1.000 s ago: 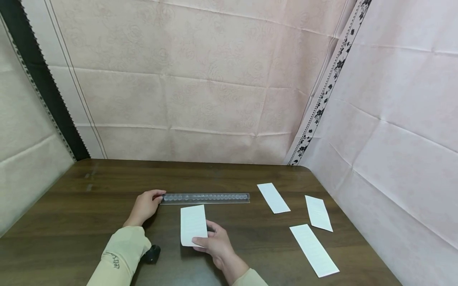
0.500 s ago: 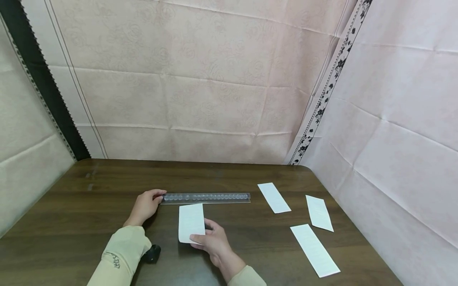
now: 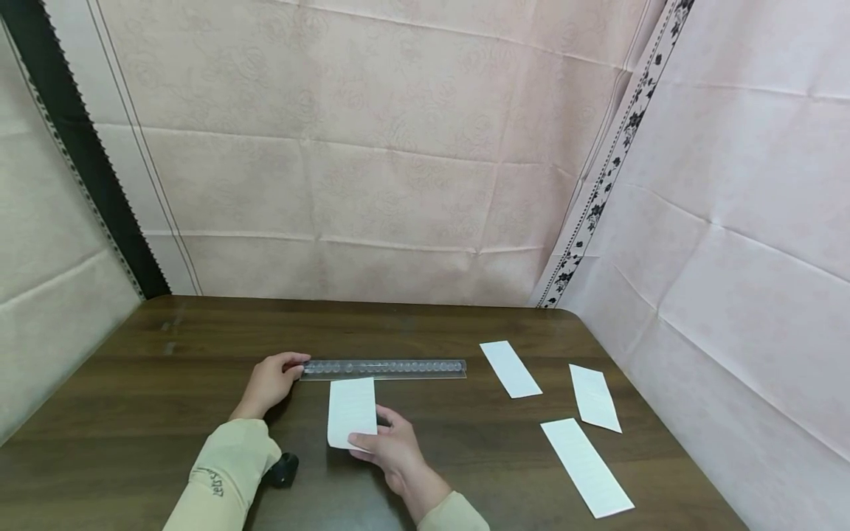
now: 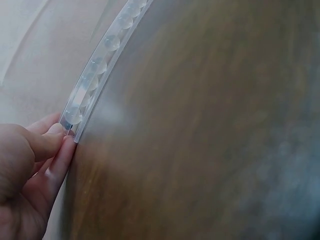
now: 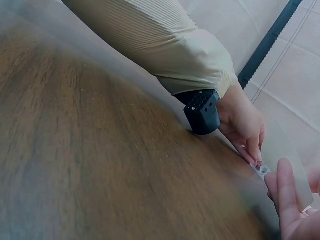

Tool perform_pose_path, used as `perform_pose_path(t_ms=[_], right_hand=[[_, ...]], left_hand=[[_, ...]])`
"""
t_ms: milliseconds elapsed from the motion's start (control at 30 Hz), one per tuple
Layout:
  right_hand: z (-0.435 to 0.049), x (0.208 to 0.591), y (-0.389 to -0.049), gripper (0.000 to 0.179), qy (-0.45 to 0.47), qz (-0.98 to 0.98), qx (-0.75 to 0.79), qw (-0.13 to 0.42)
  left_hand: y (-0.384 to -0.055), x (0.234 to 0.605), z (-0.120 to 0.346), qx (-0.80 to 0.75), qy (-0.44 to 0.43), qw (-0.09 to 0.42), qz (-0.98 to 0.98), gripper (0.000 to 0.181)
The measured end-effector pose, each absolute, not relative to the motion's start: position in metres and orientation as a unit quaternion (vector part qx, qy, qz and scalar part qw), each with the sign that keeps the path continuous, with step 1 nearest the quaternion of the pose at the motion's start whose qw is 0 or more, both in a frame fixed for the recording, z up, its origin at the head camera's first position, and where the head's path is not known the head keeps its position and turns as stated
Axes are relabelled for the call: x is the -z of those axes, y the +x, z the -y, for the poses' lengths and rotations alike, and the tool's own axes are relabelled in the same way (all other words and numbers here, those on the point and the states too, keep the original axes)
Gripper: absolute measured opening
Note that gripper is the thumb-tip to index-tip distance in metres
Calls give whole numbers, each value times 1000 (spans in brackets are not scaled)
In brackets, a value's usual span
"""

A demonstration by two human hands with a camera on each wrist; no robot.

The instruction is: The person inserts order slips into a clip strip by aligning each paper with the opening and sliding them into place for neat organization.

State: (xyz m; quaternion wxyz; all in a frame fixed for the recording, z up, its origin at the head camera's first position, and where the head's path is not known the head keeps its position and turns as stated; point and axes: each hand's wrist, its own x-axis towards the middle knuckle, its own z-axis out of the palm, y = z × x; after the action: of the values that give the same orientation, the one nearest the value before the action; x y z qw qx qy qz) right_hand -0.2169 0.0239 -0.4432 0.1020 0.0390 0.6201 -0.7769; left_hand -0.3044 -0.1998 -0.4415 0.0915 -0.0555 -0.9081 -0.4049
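A long clear plastic strip (image 3: pixel 385 369) lies across the middle of the table. My left hand (image 3: pixel 268 385) pinches its left end between thumb and fingers. In the left wrist view, a row of clear round bumps or beads shows along the strip (image 4: pixel 95 75). My right hand (image 3: pixel 398 453) holds a white paper slip (image 3: pixel 352 409), thumb on its face and fingers behind. The slip is raised just in front of the strip, its upper edge near the strip's front edge. Faint lines cross the slip, too small to read. The right wrist view shows the slip (image 5: pixel 287 155) from behind.
Three more white paper slips lie at the right: one far back (image 3: pixel 510 369), one near the right edge (image 3: pixel 595 397), one closer (image 3: pixel 587 467). A black device (image 3: pixel 284 470) sits under the left wrist. Pale cloth (image 3: pixel 372 162) hangs around the brown table (image 3: pixel 133 398).
My right hand has shifted slightly left and away from me with the paper slip. My left hand stays on the strip's end.
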Motion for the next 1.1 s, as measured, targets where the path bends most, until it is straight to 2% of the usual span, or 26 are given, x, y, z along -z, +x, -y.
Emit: perform_pose_path(t_ms=[1100], right_hand=[[-8, 443, -224, 68, 49, -610, 784, 99]], left_hand=[[-308, 444, 201, 415, -36, 81, 905, 26]])
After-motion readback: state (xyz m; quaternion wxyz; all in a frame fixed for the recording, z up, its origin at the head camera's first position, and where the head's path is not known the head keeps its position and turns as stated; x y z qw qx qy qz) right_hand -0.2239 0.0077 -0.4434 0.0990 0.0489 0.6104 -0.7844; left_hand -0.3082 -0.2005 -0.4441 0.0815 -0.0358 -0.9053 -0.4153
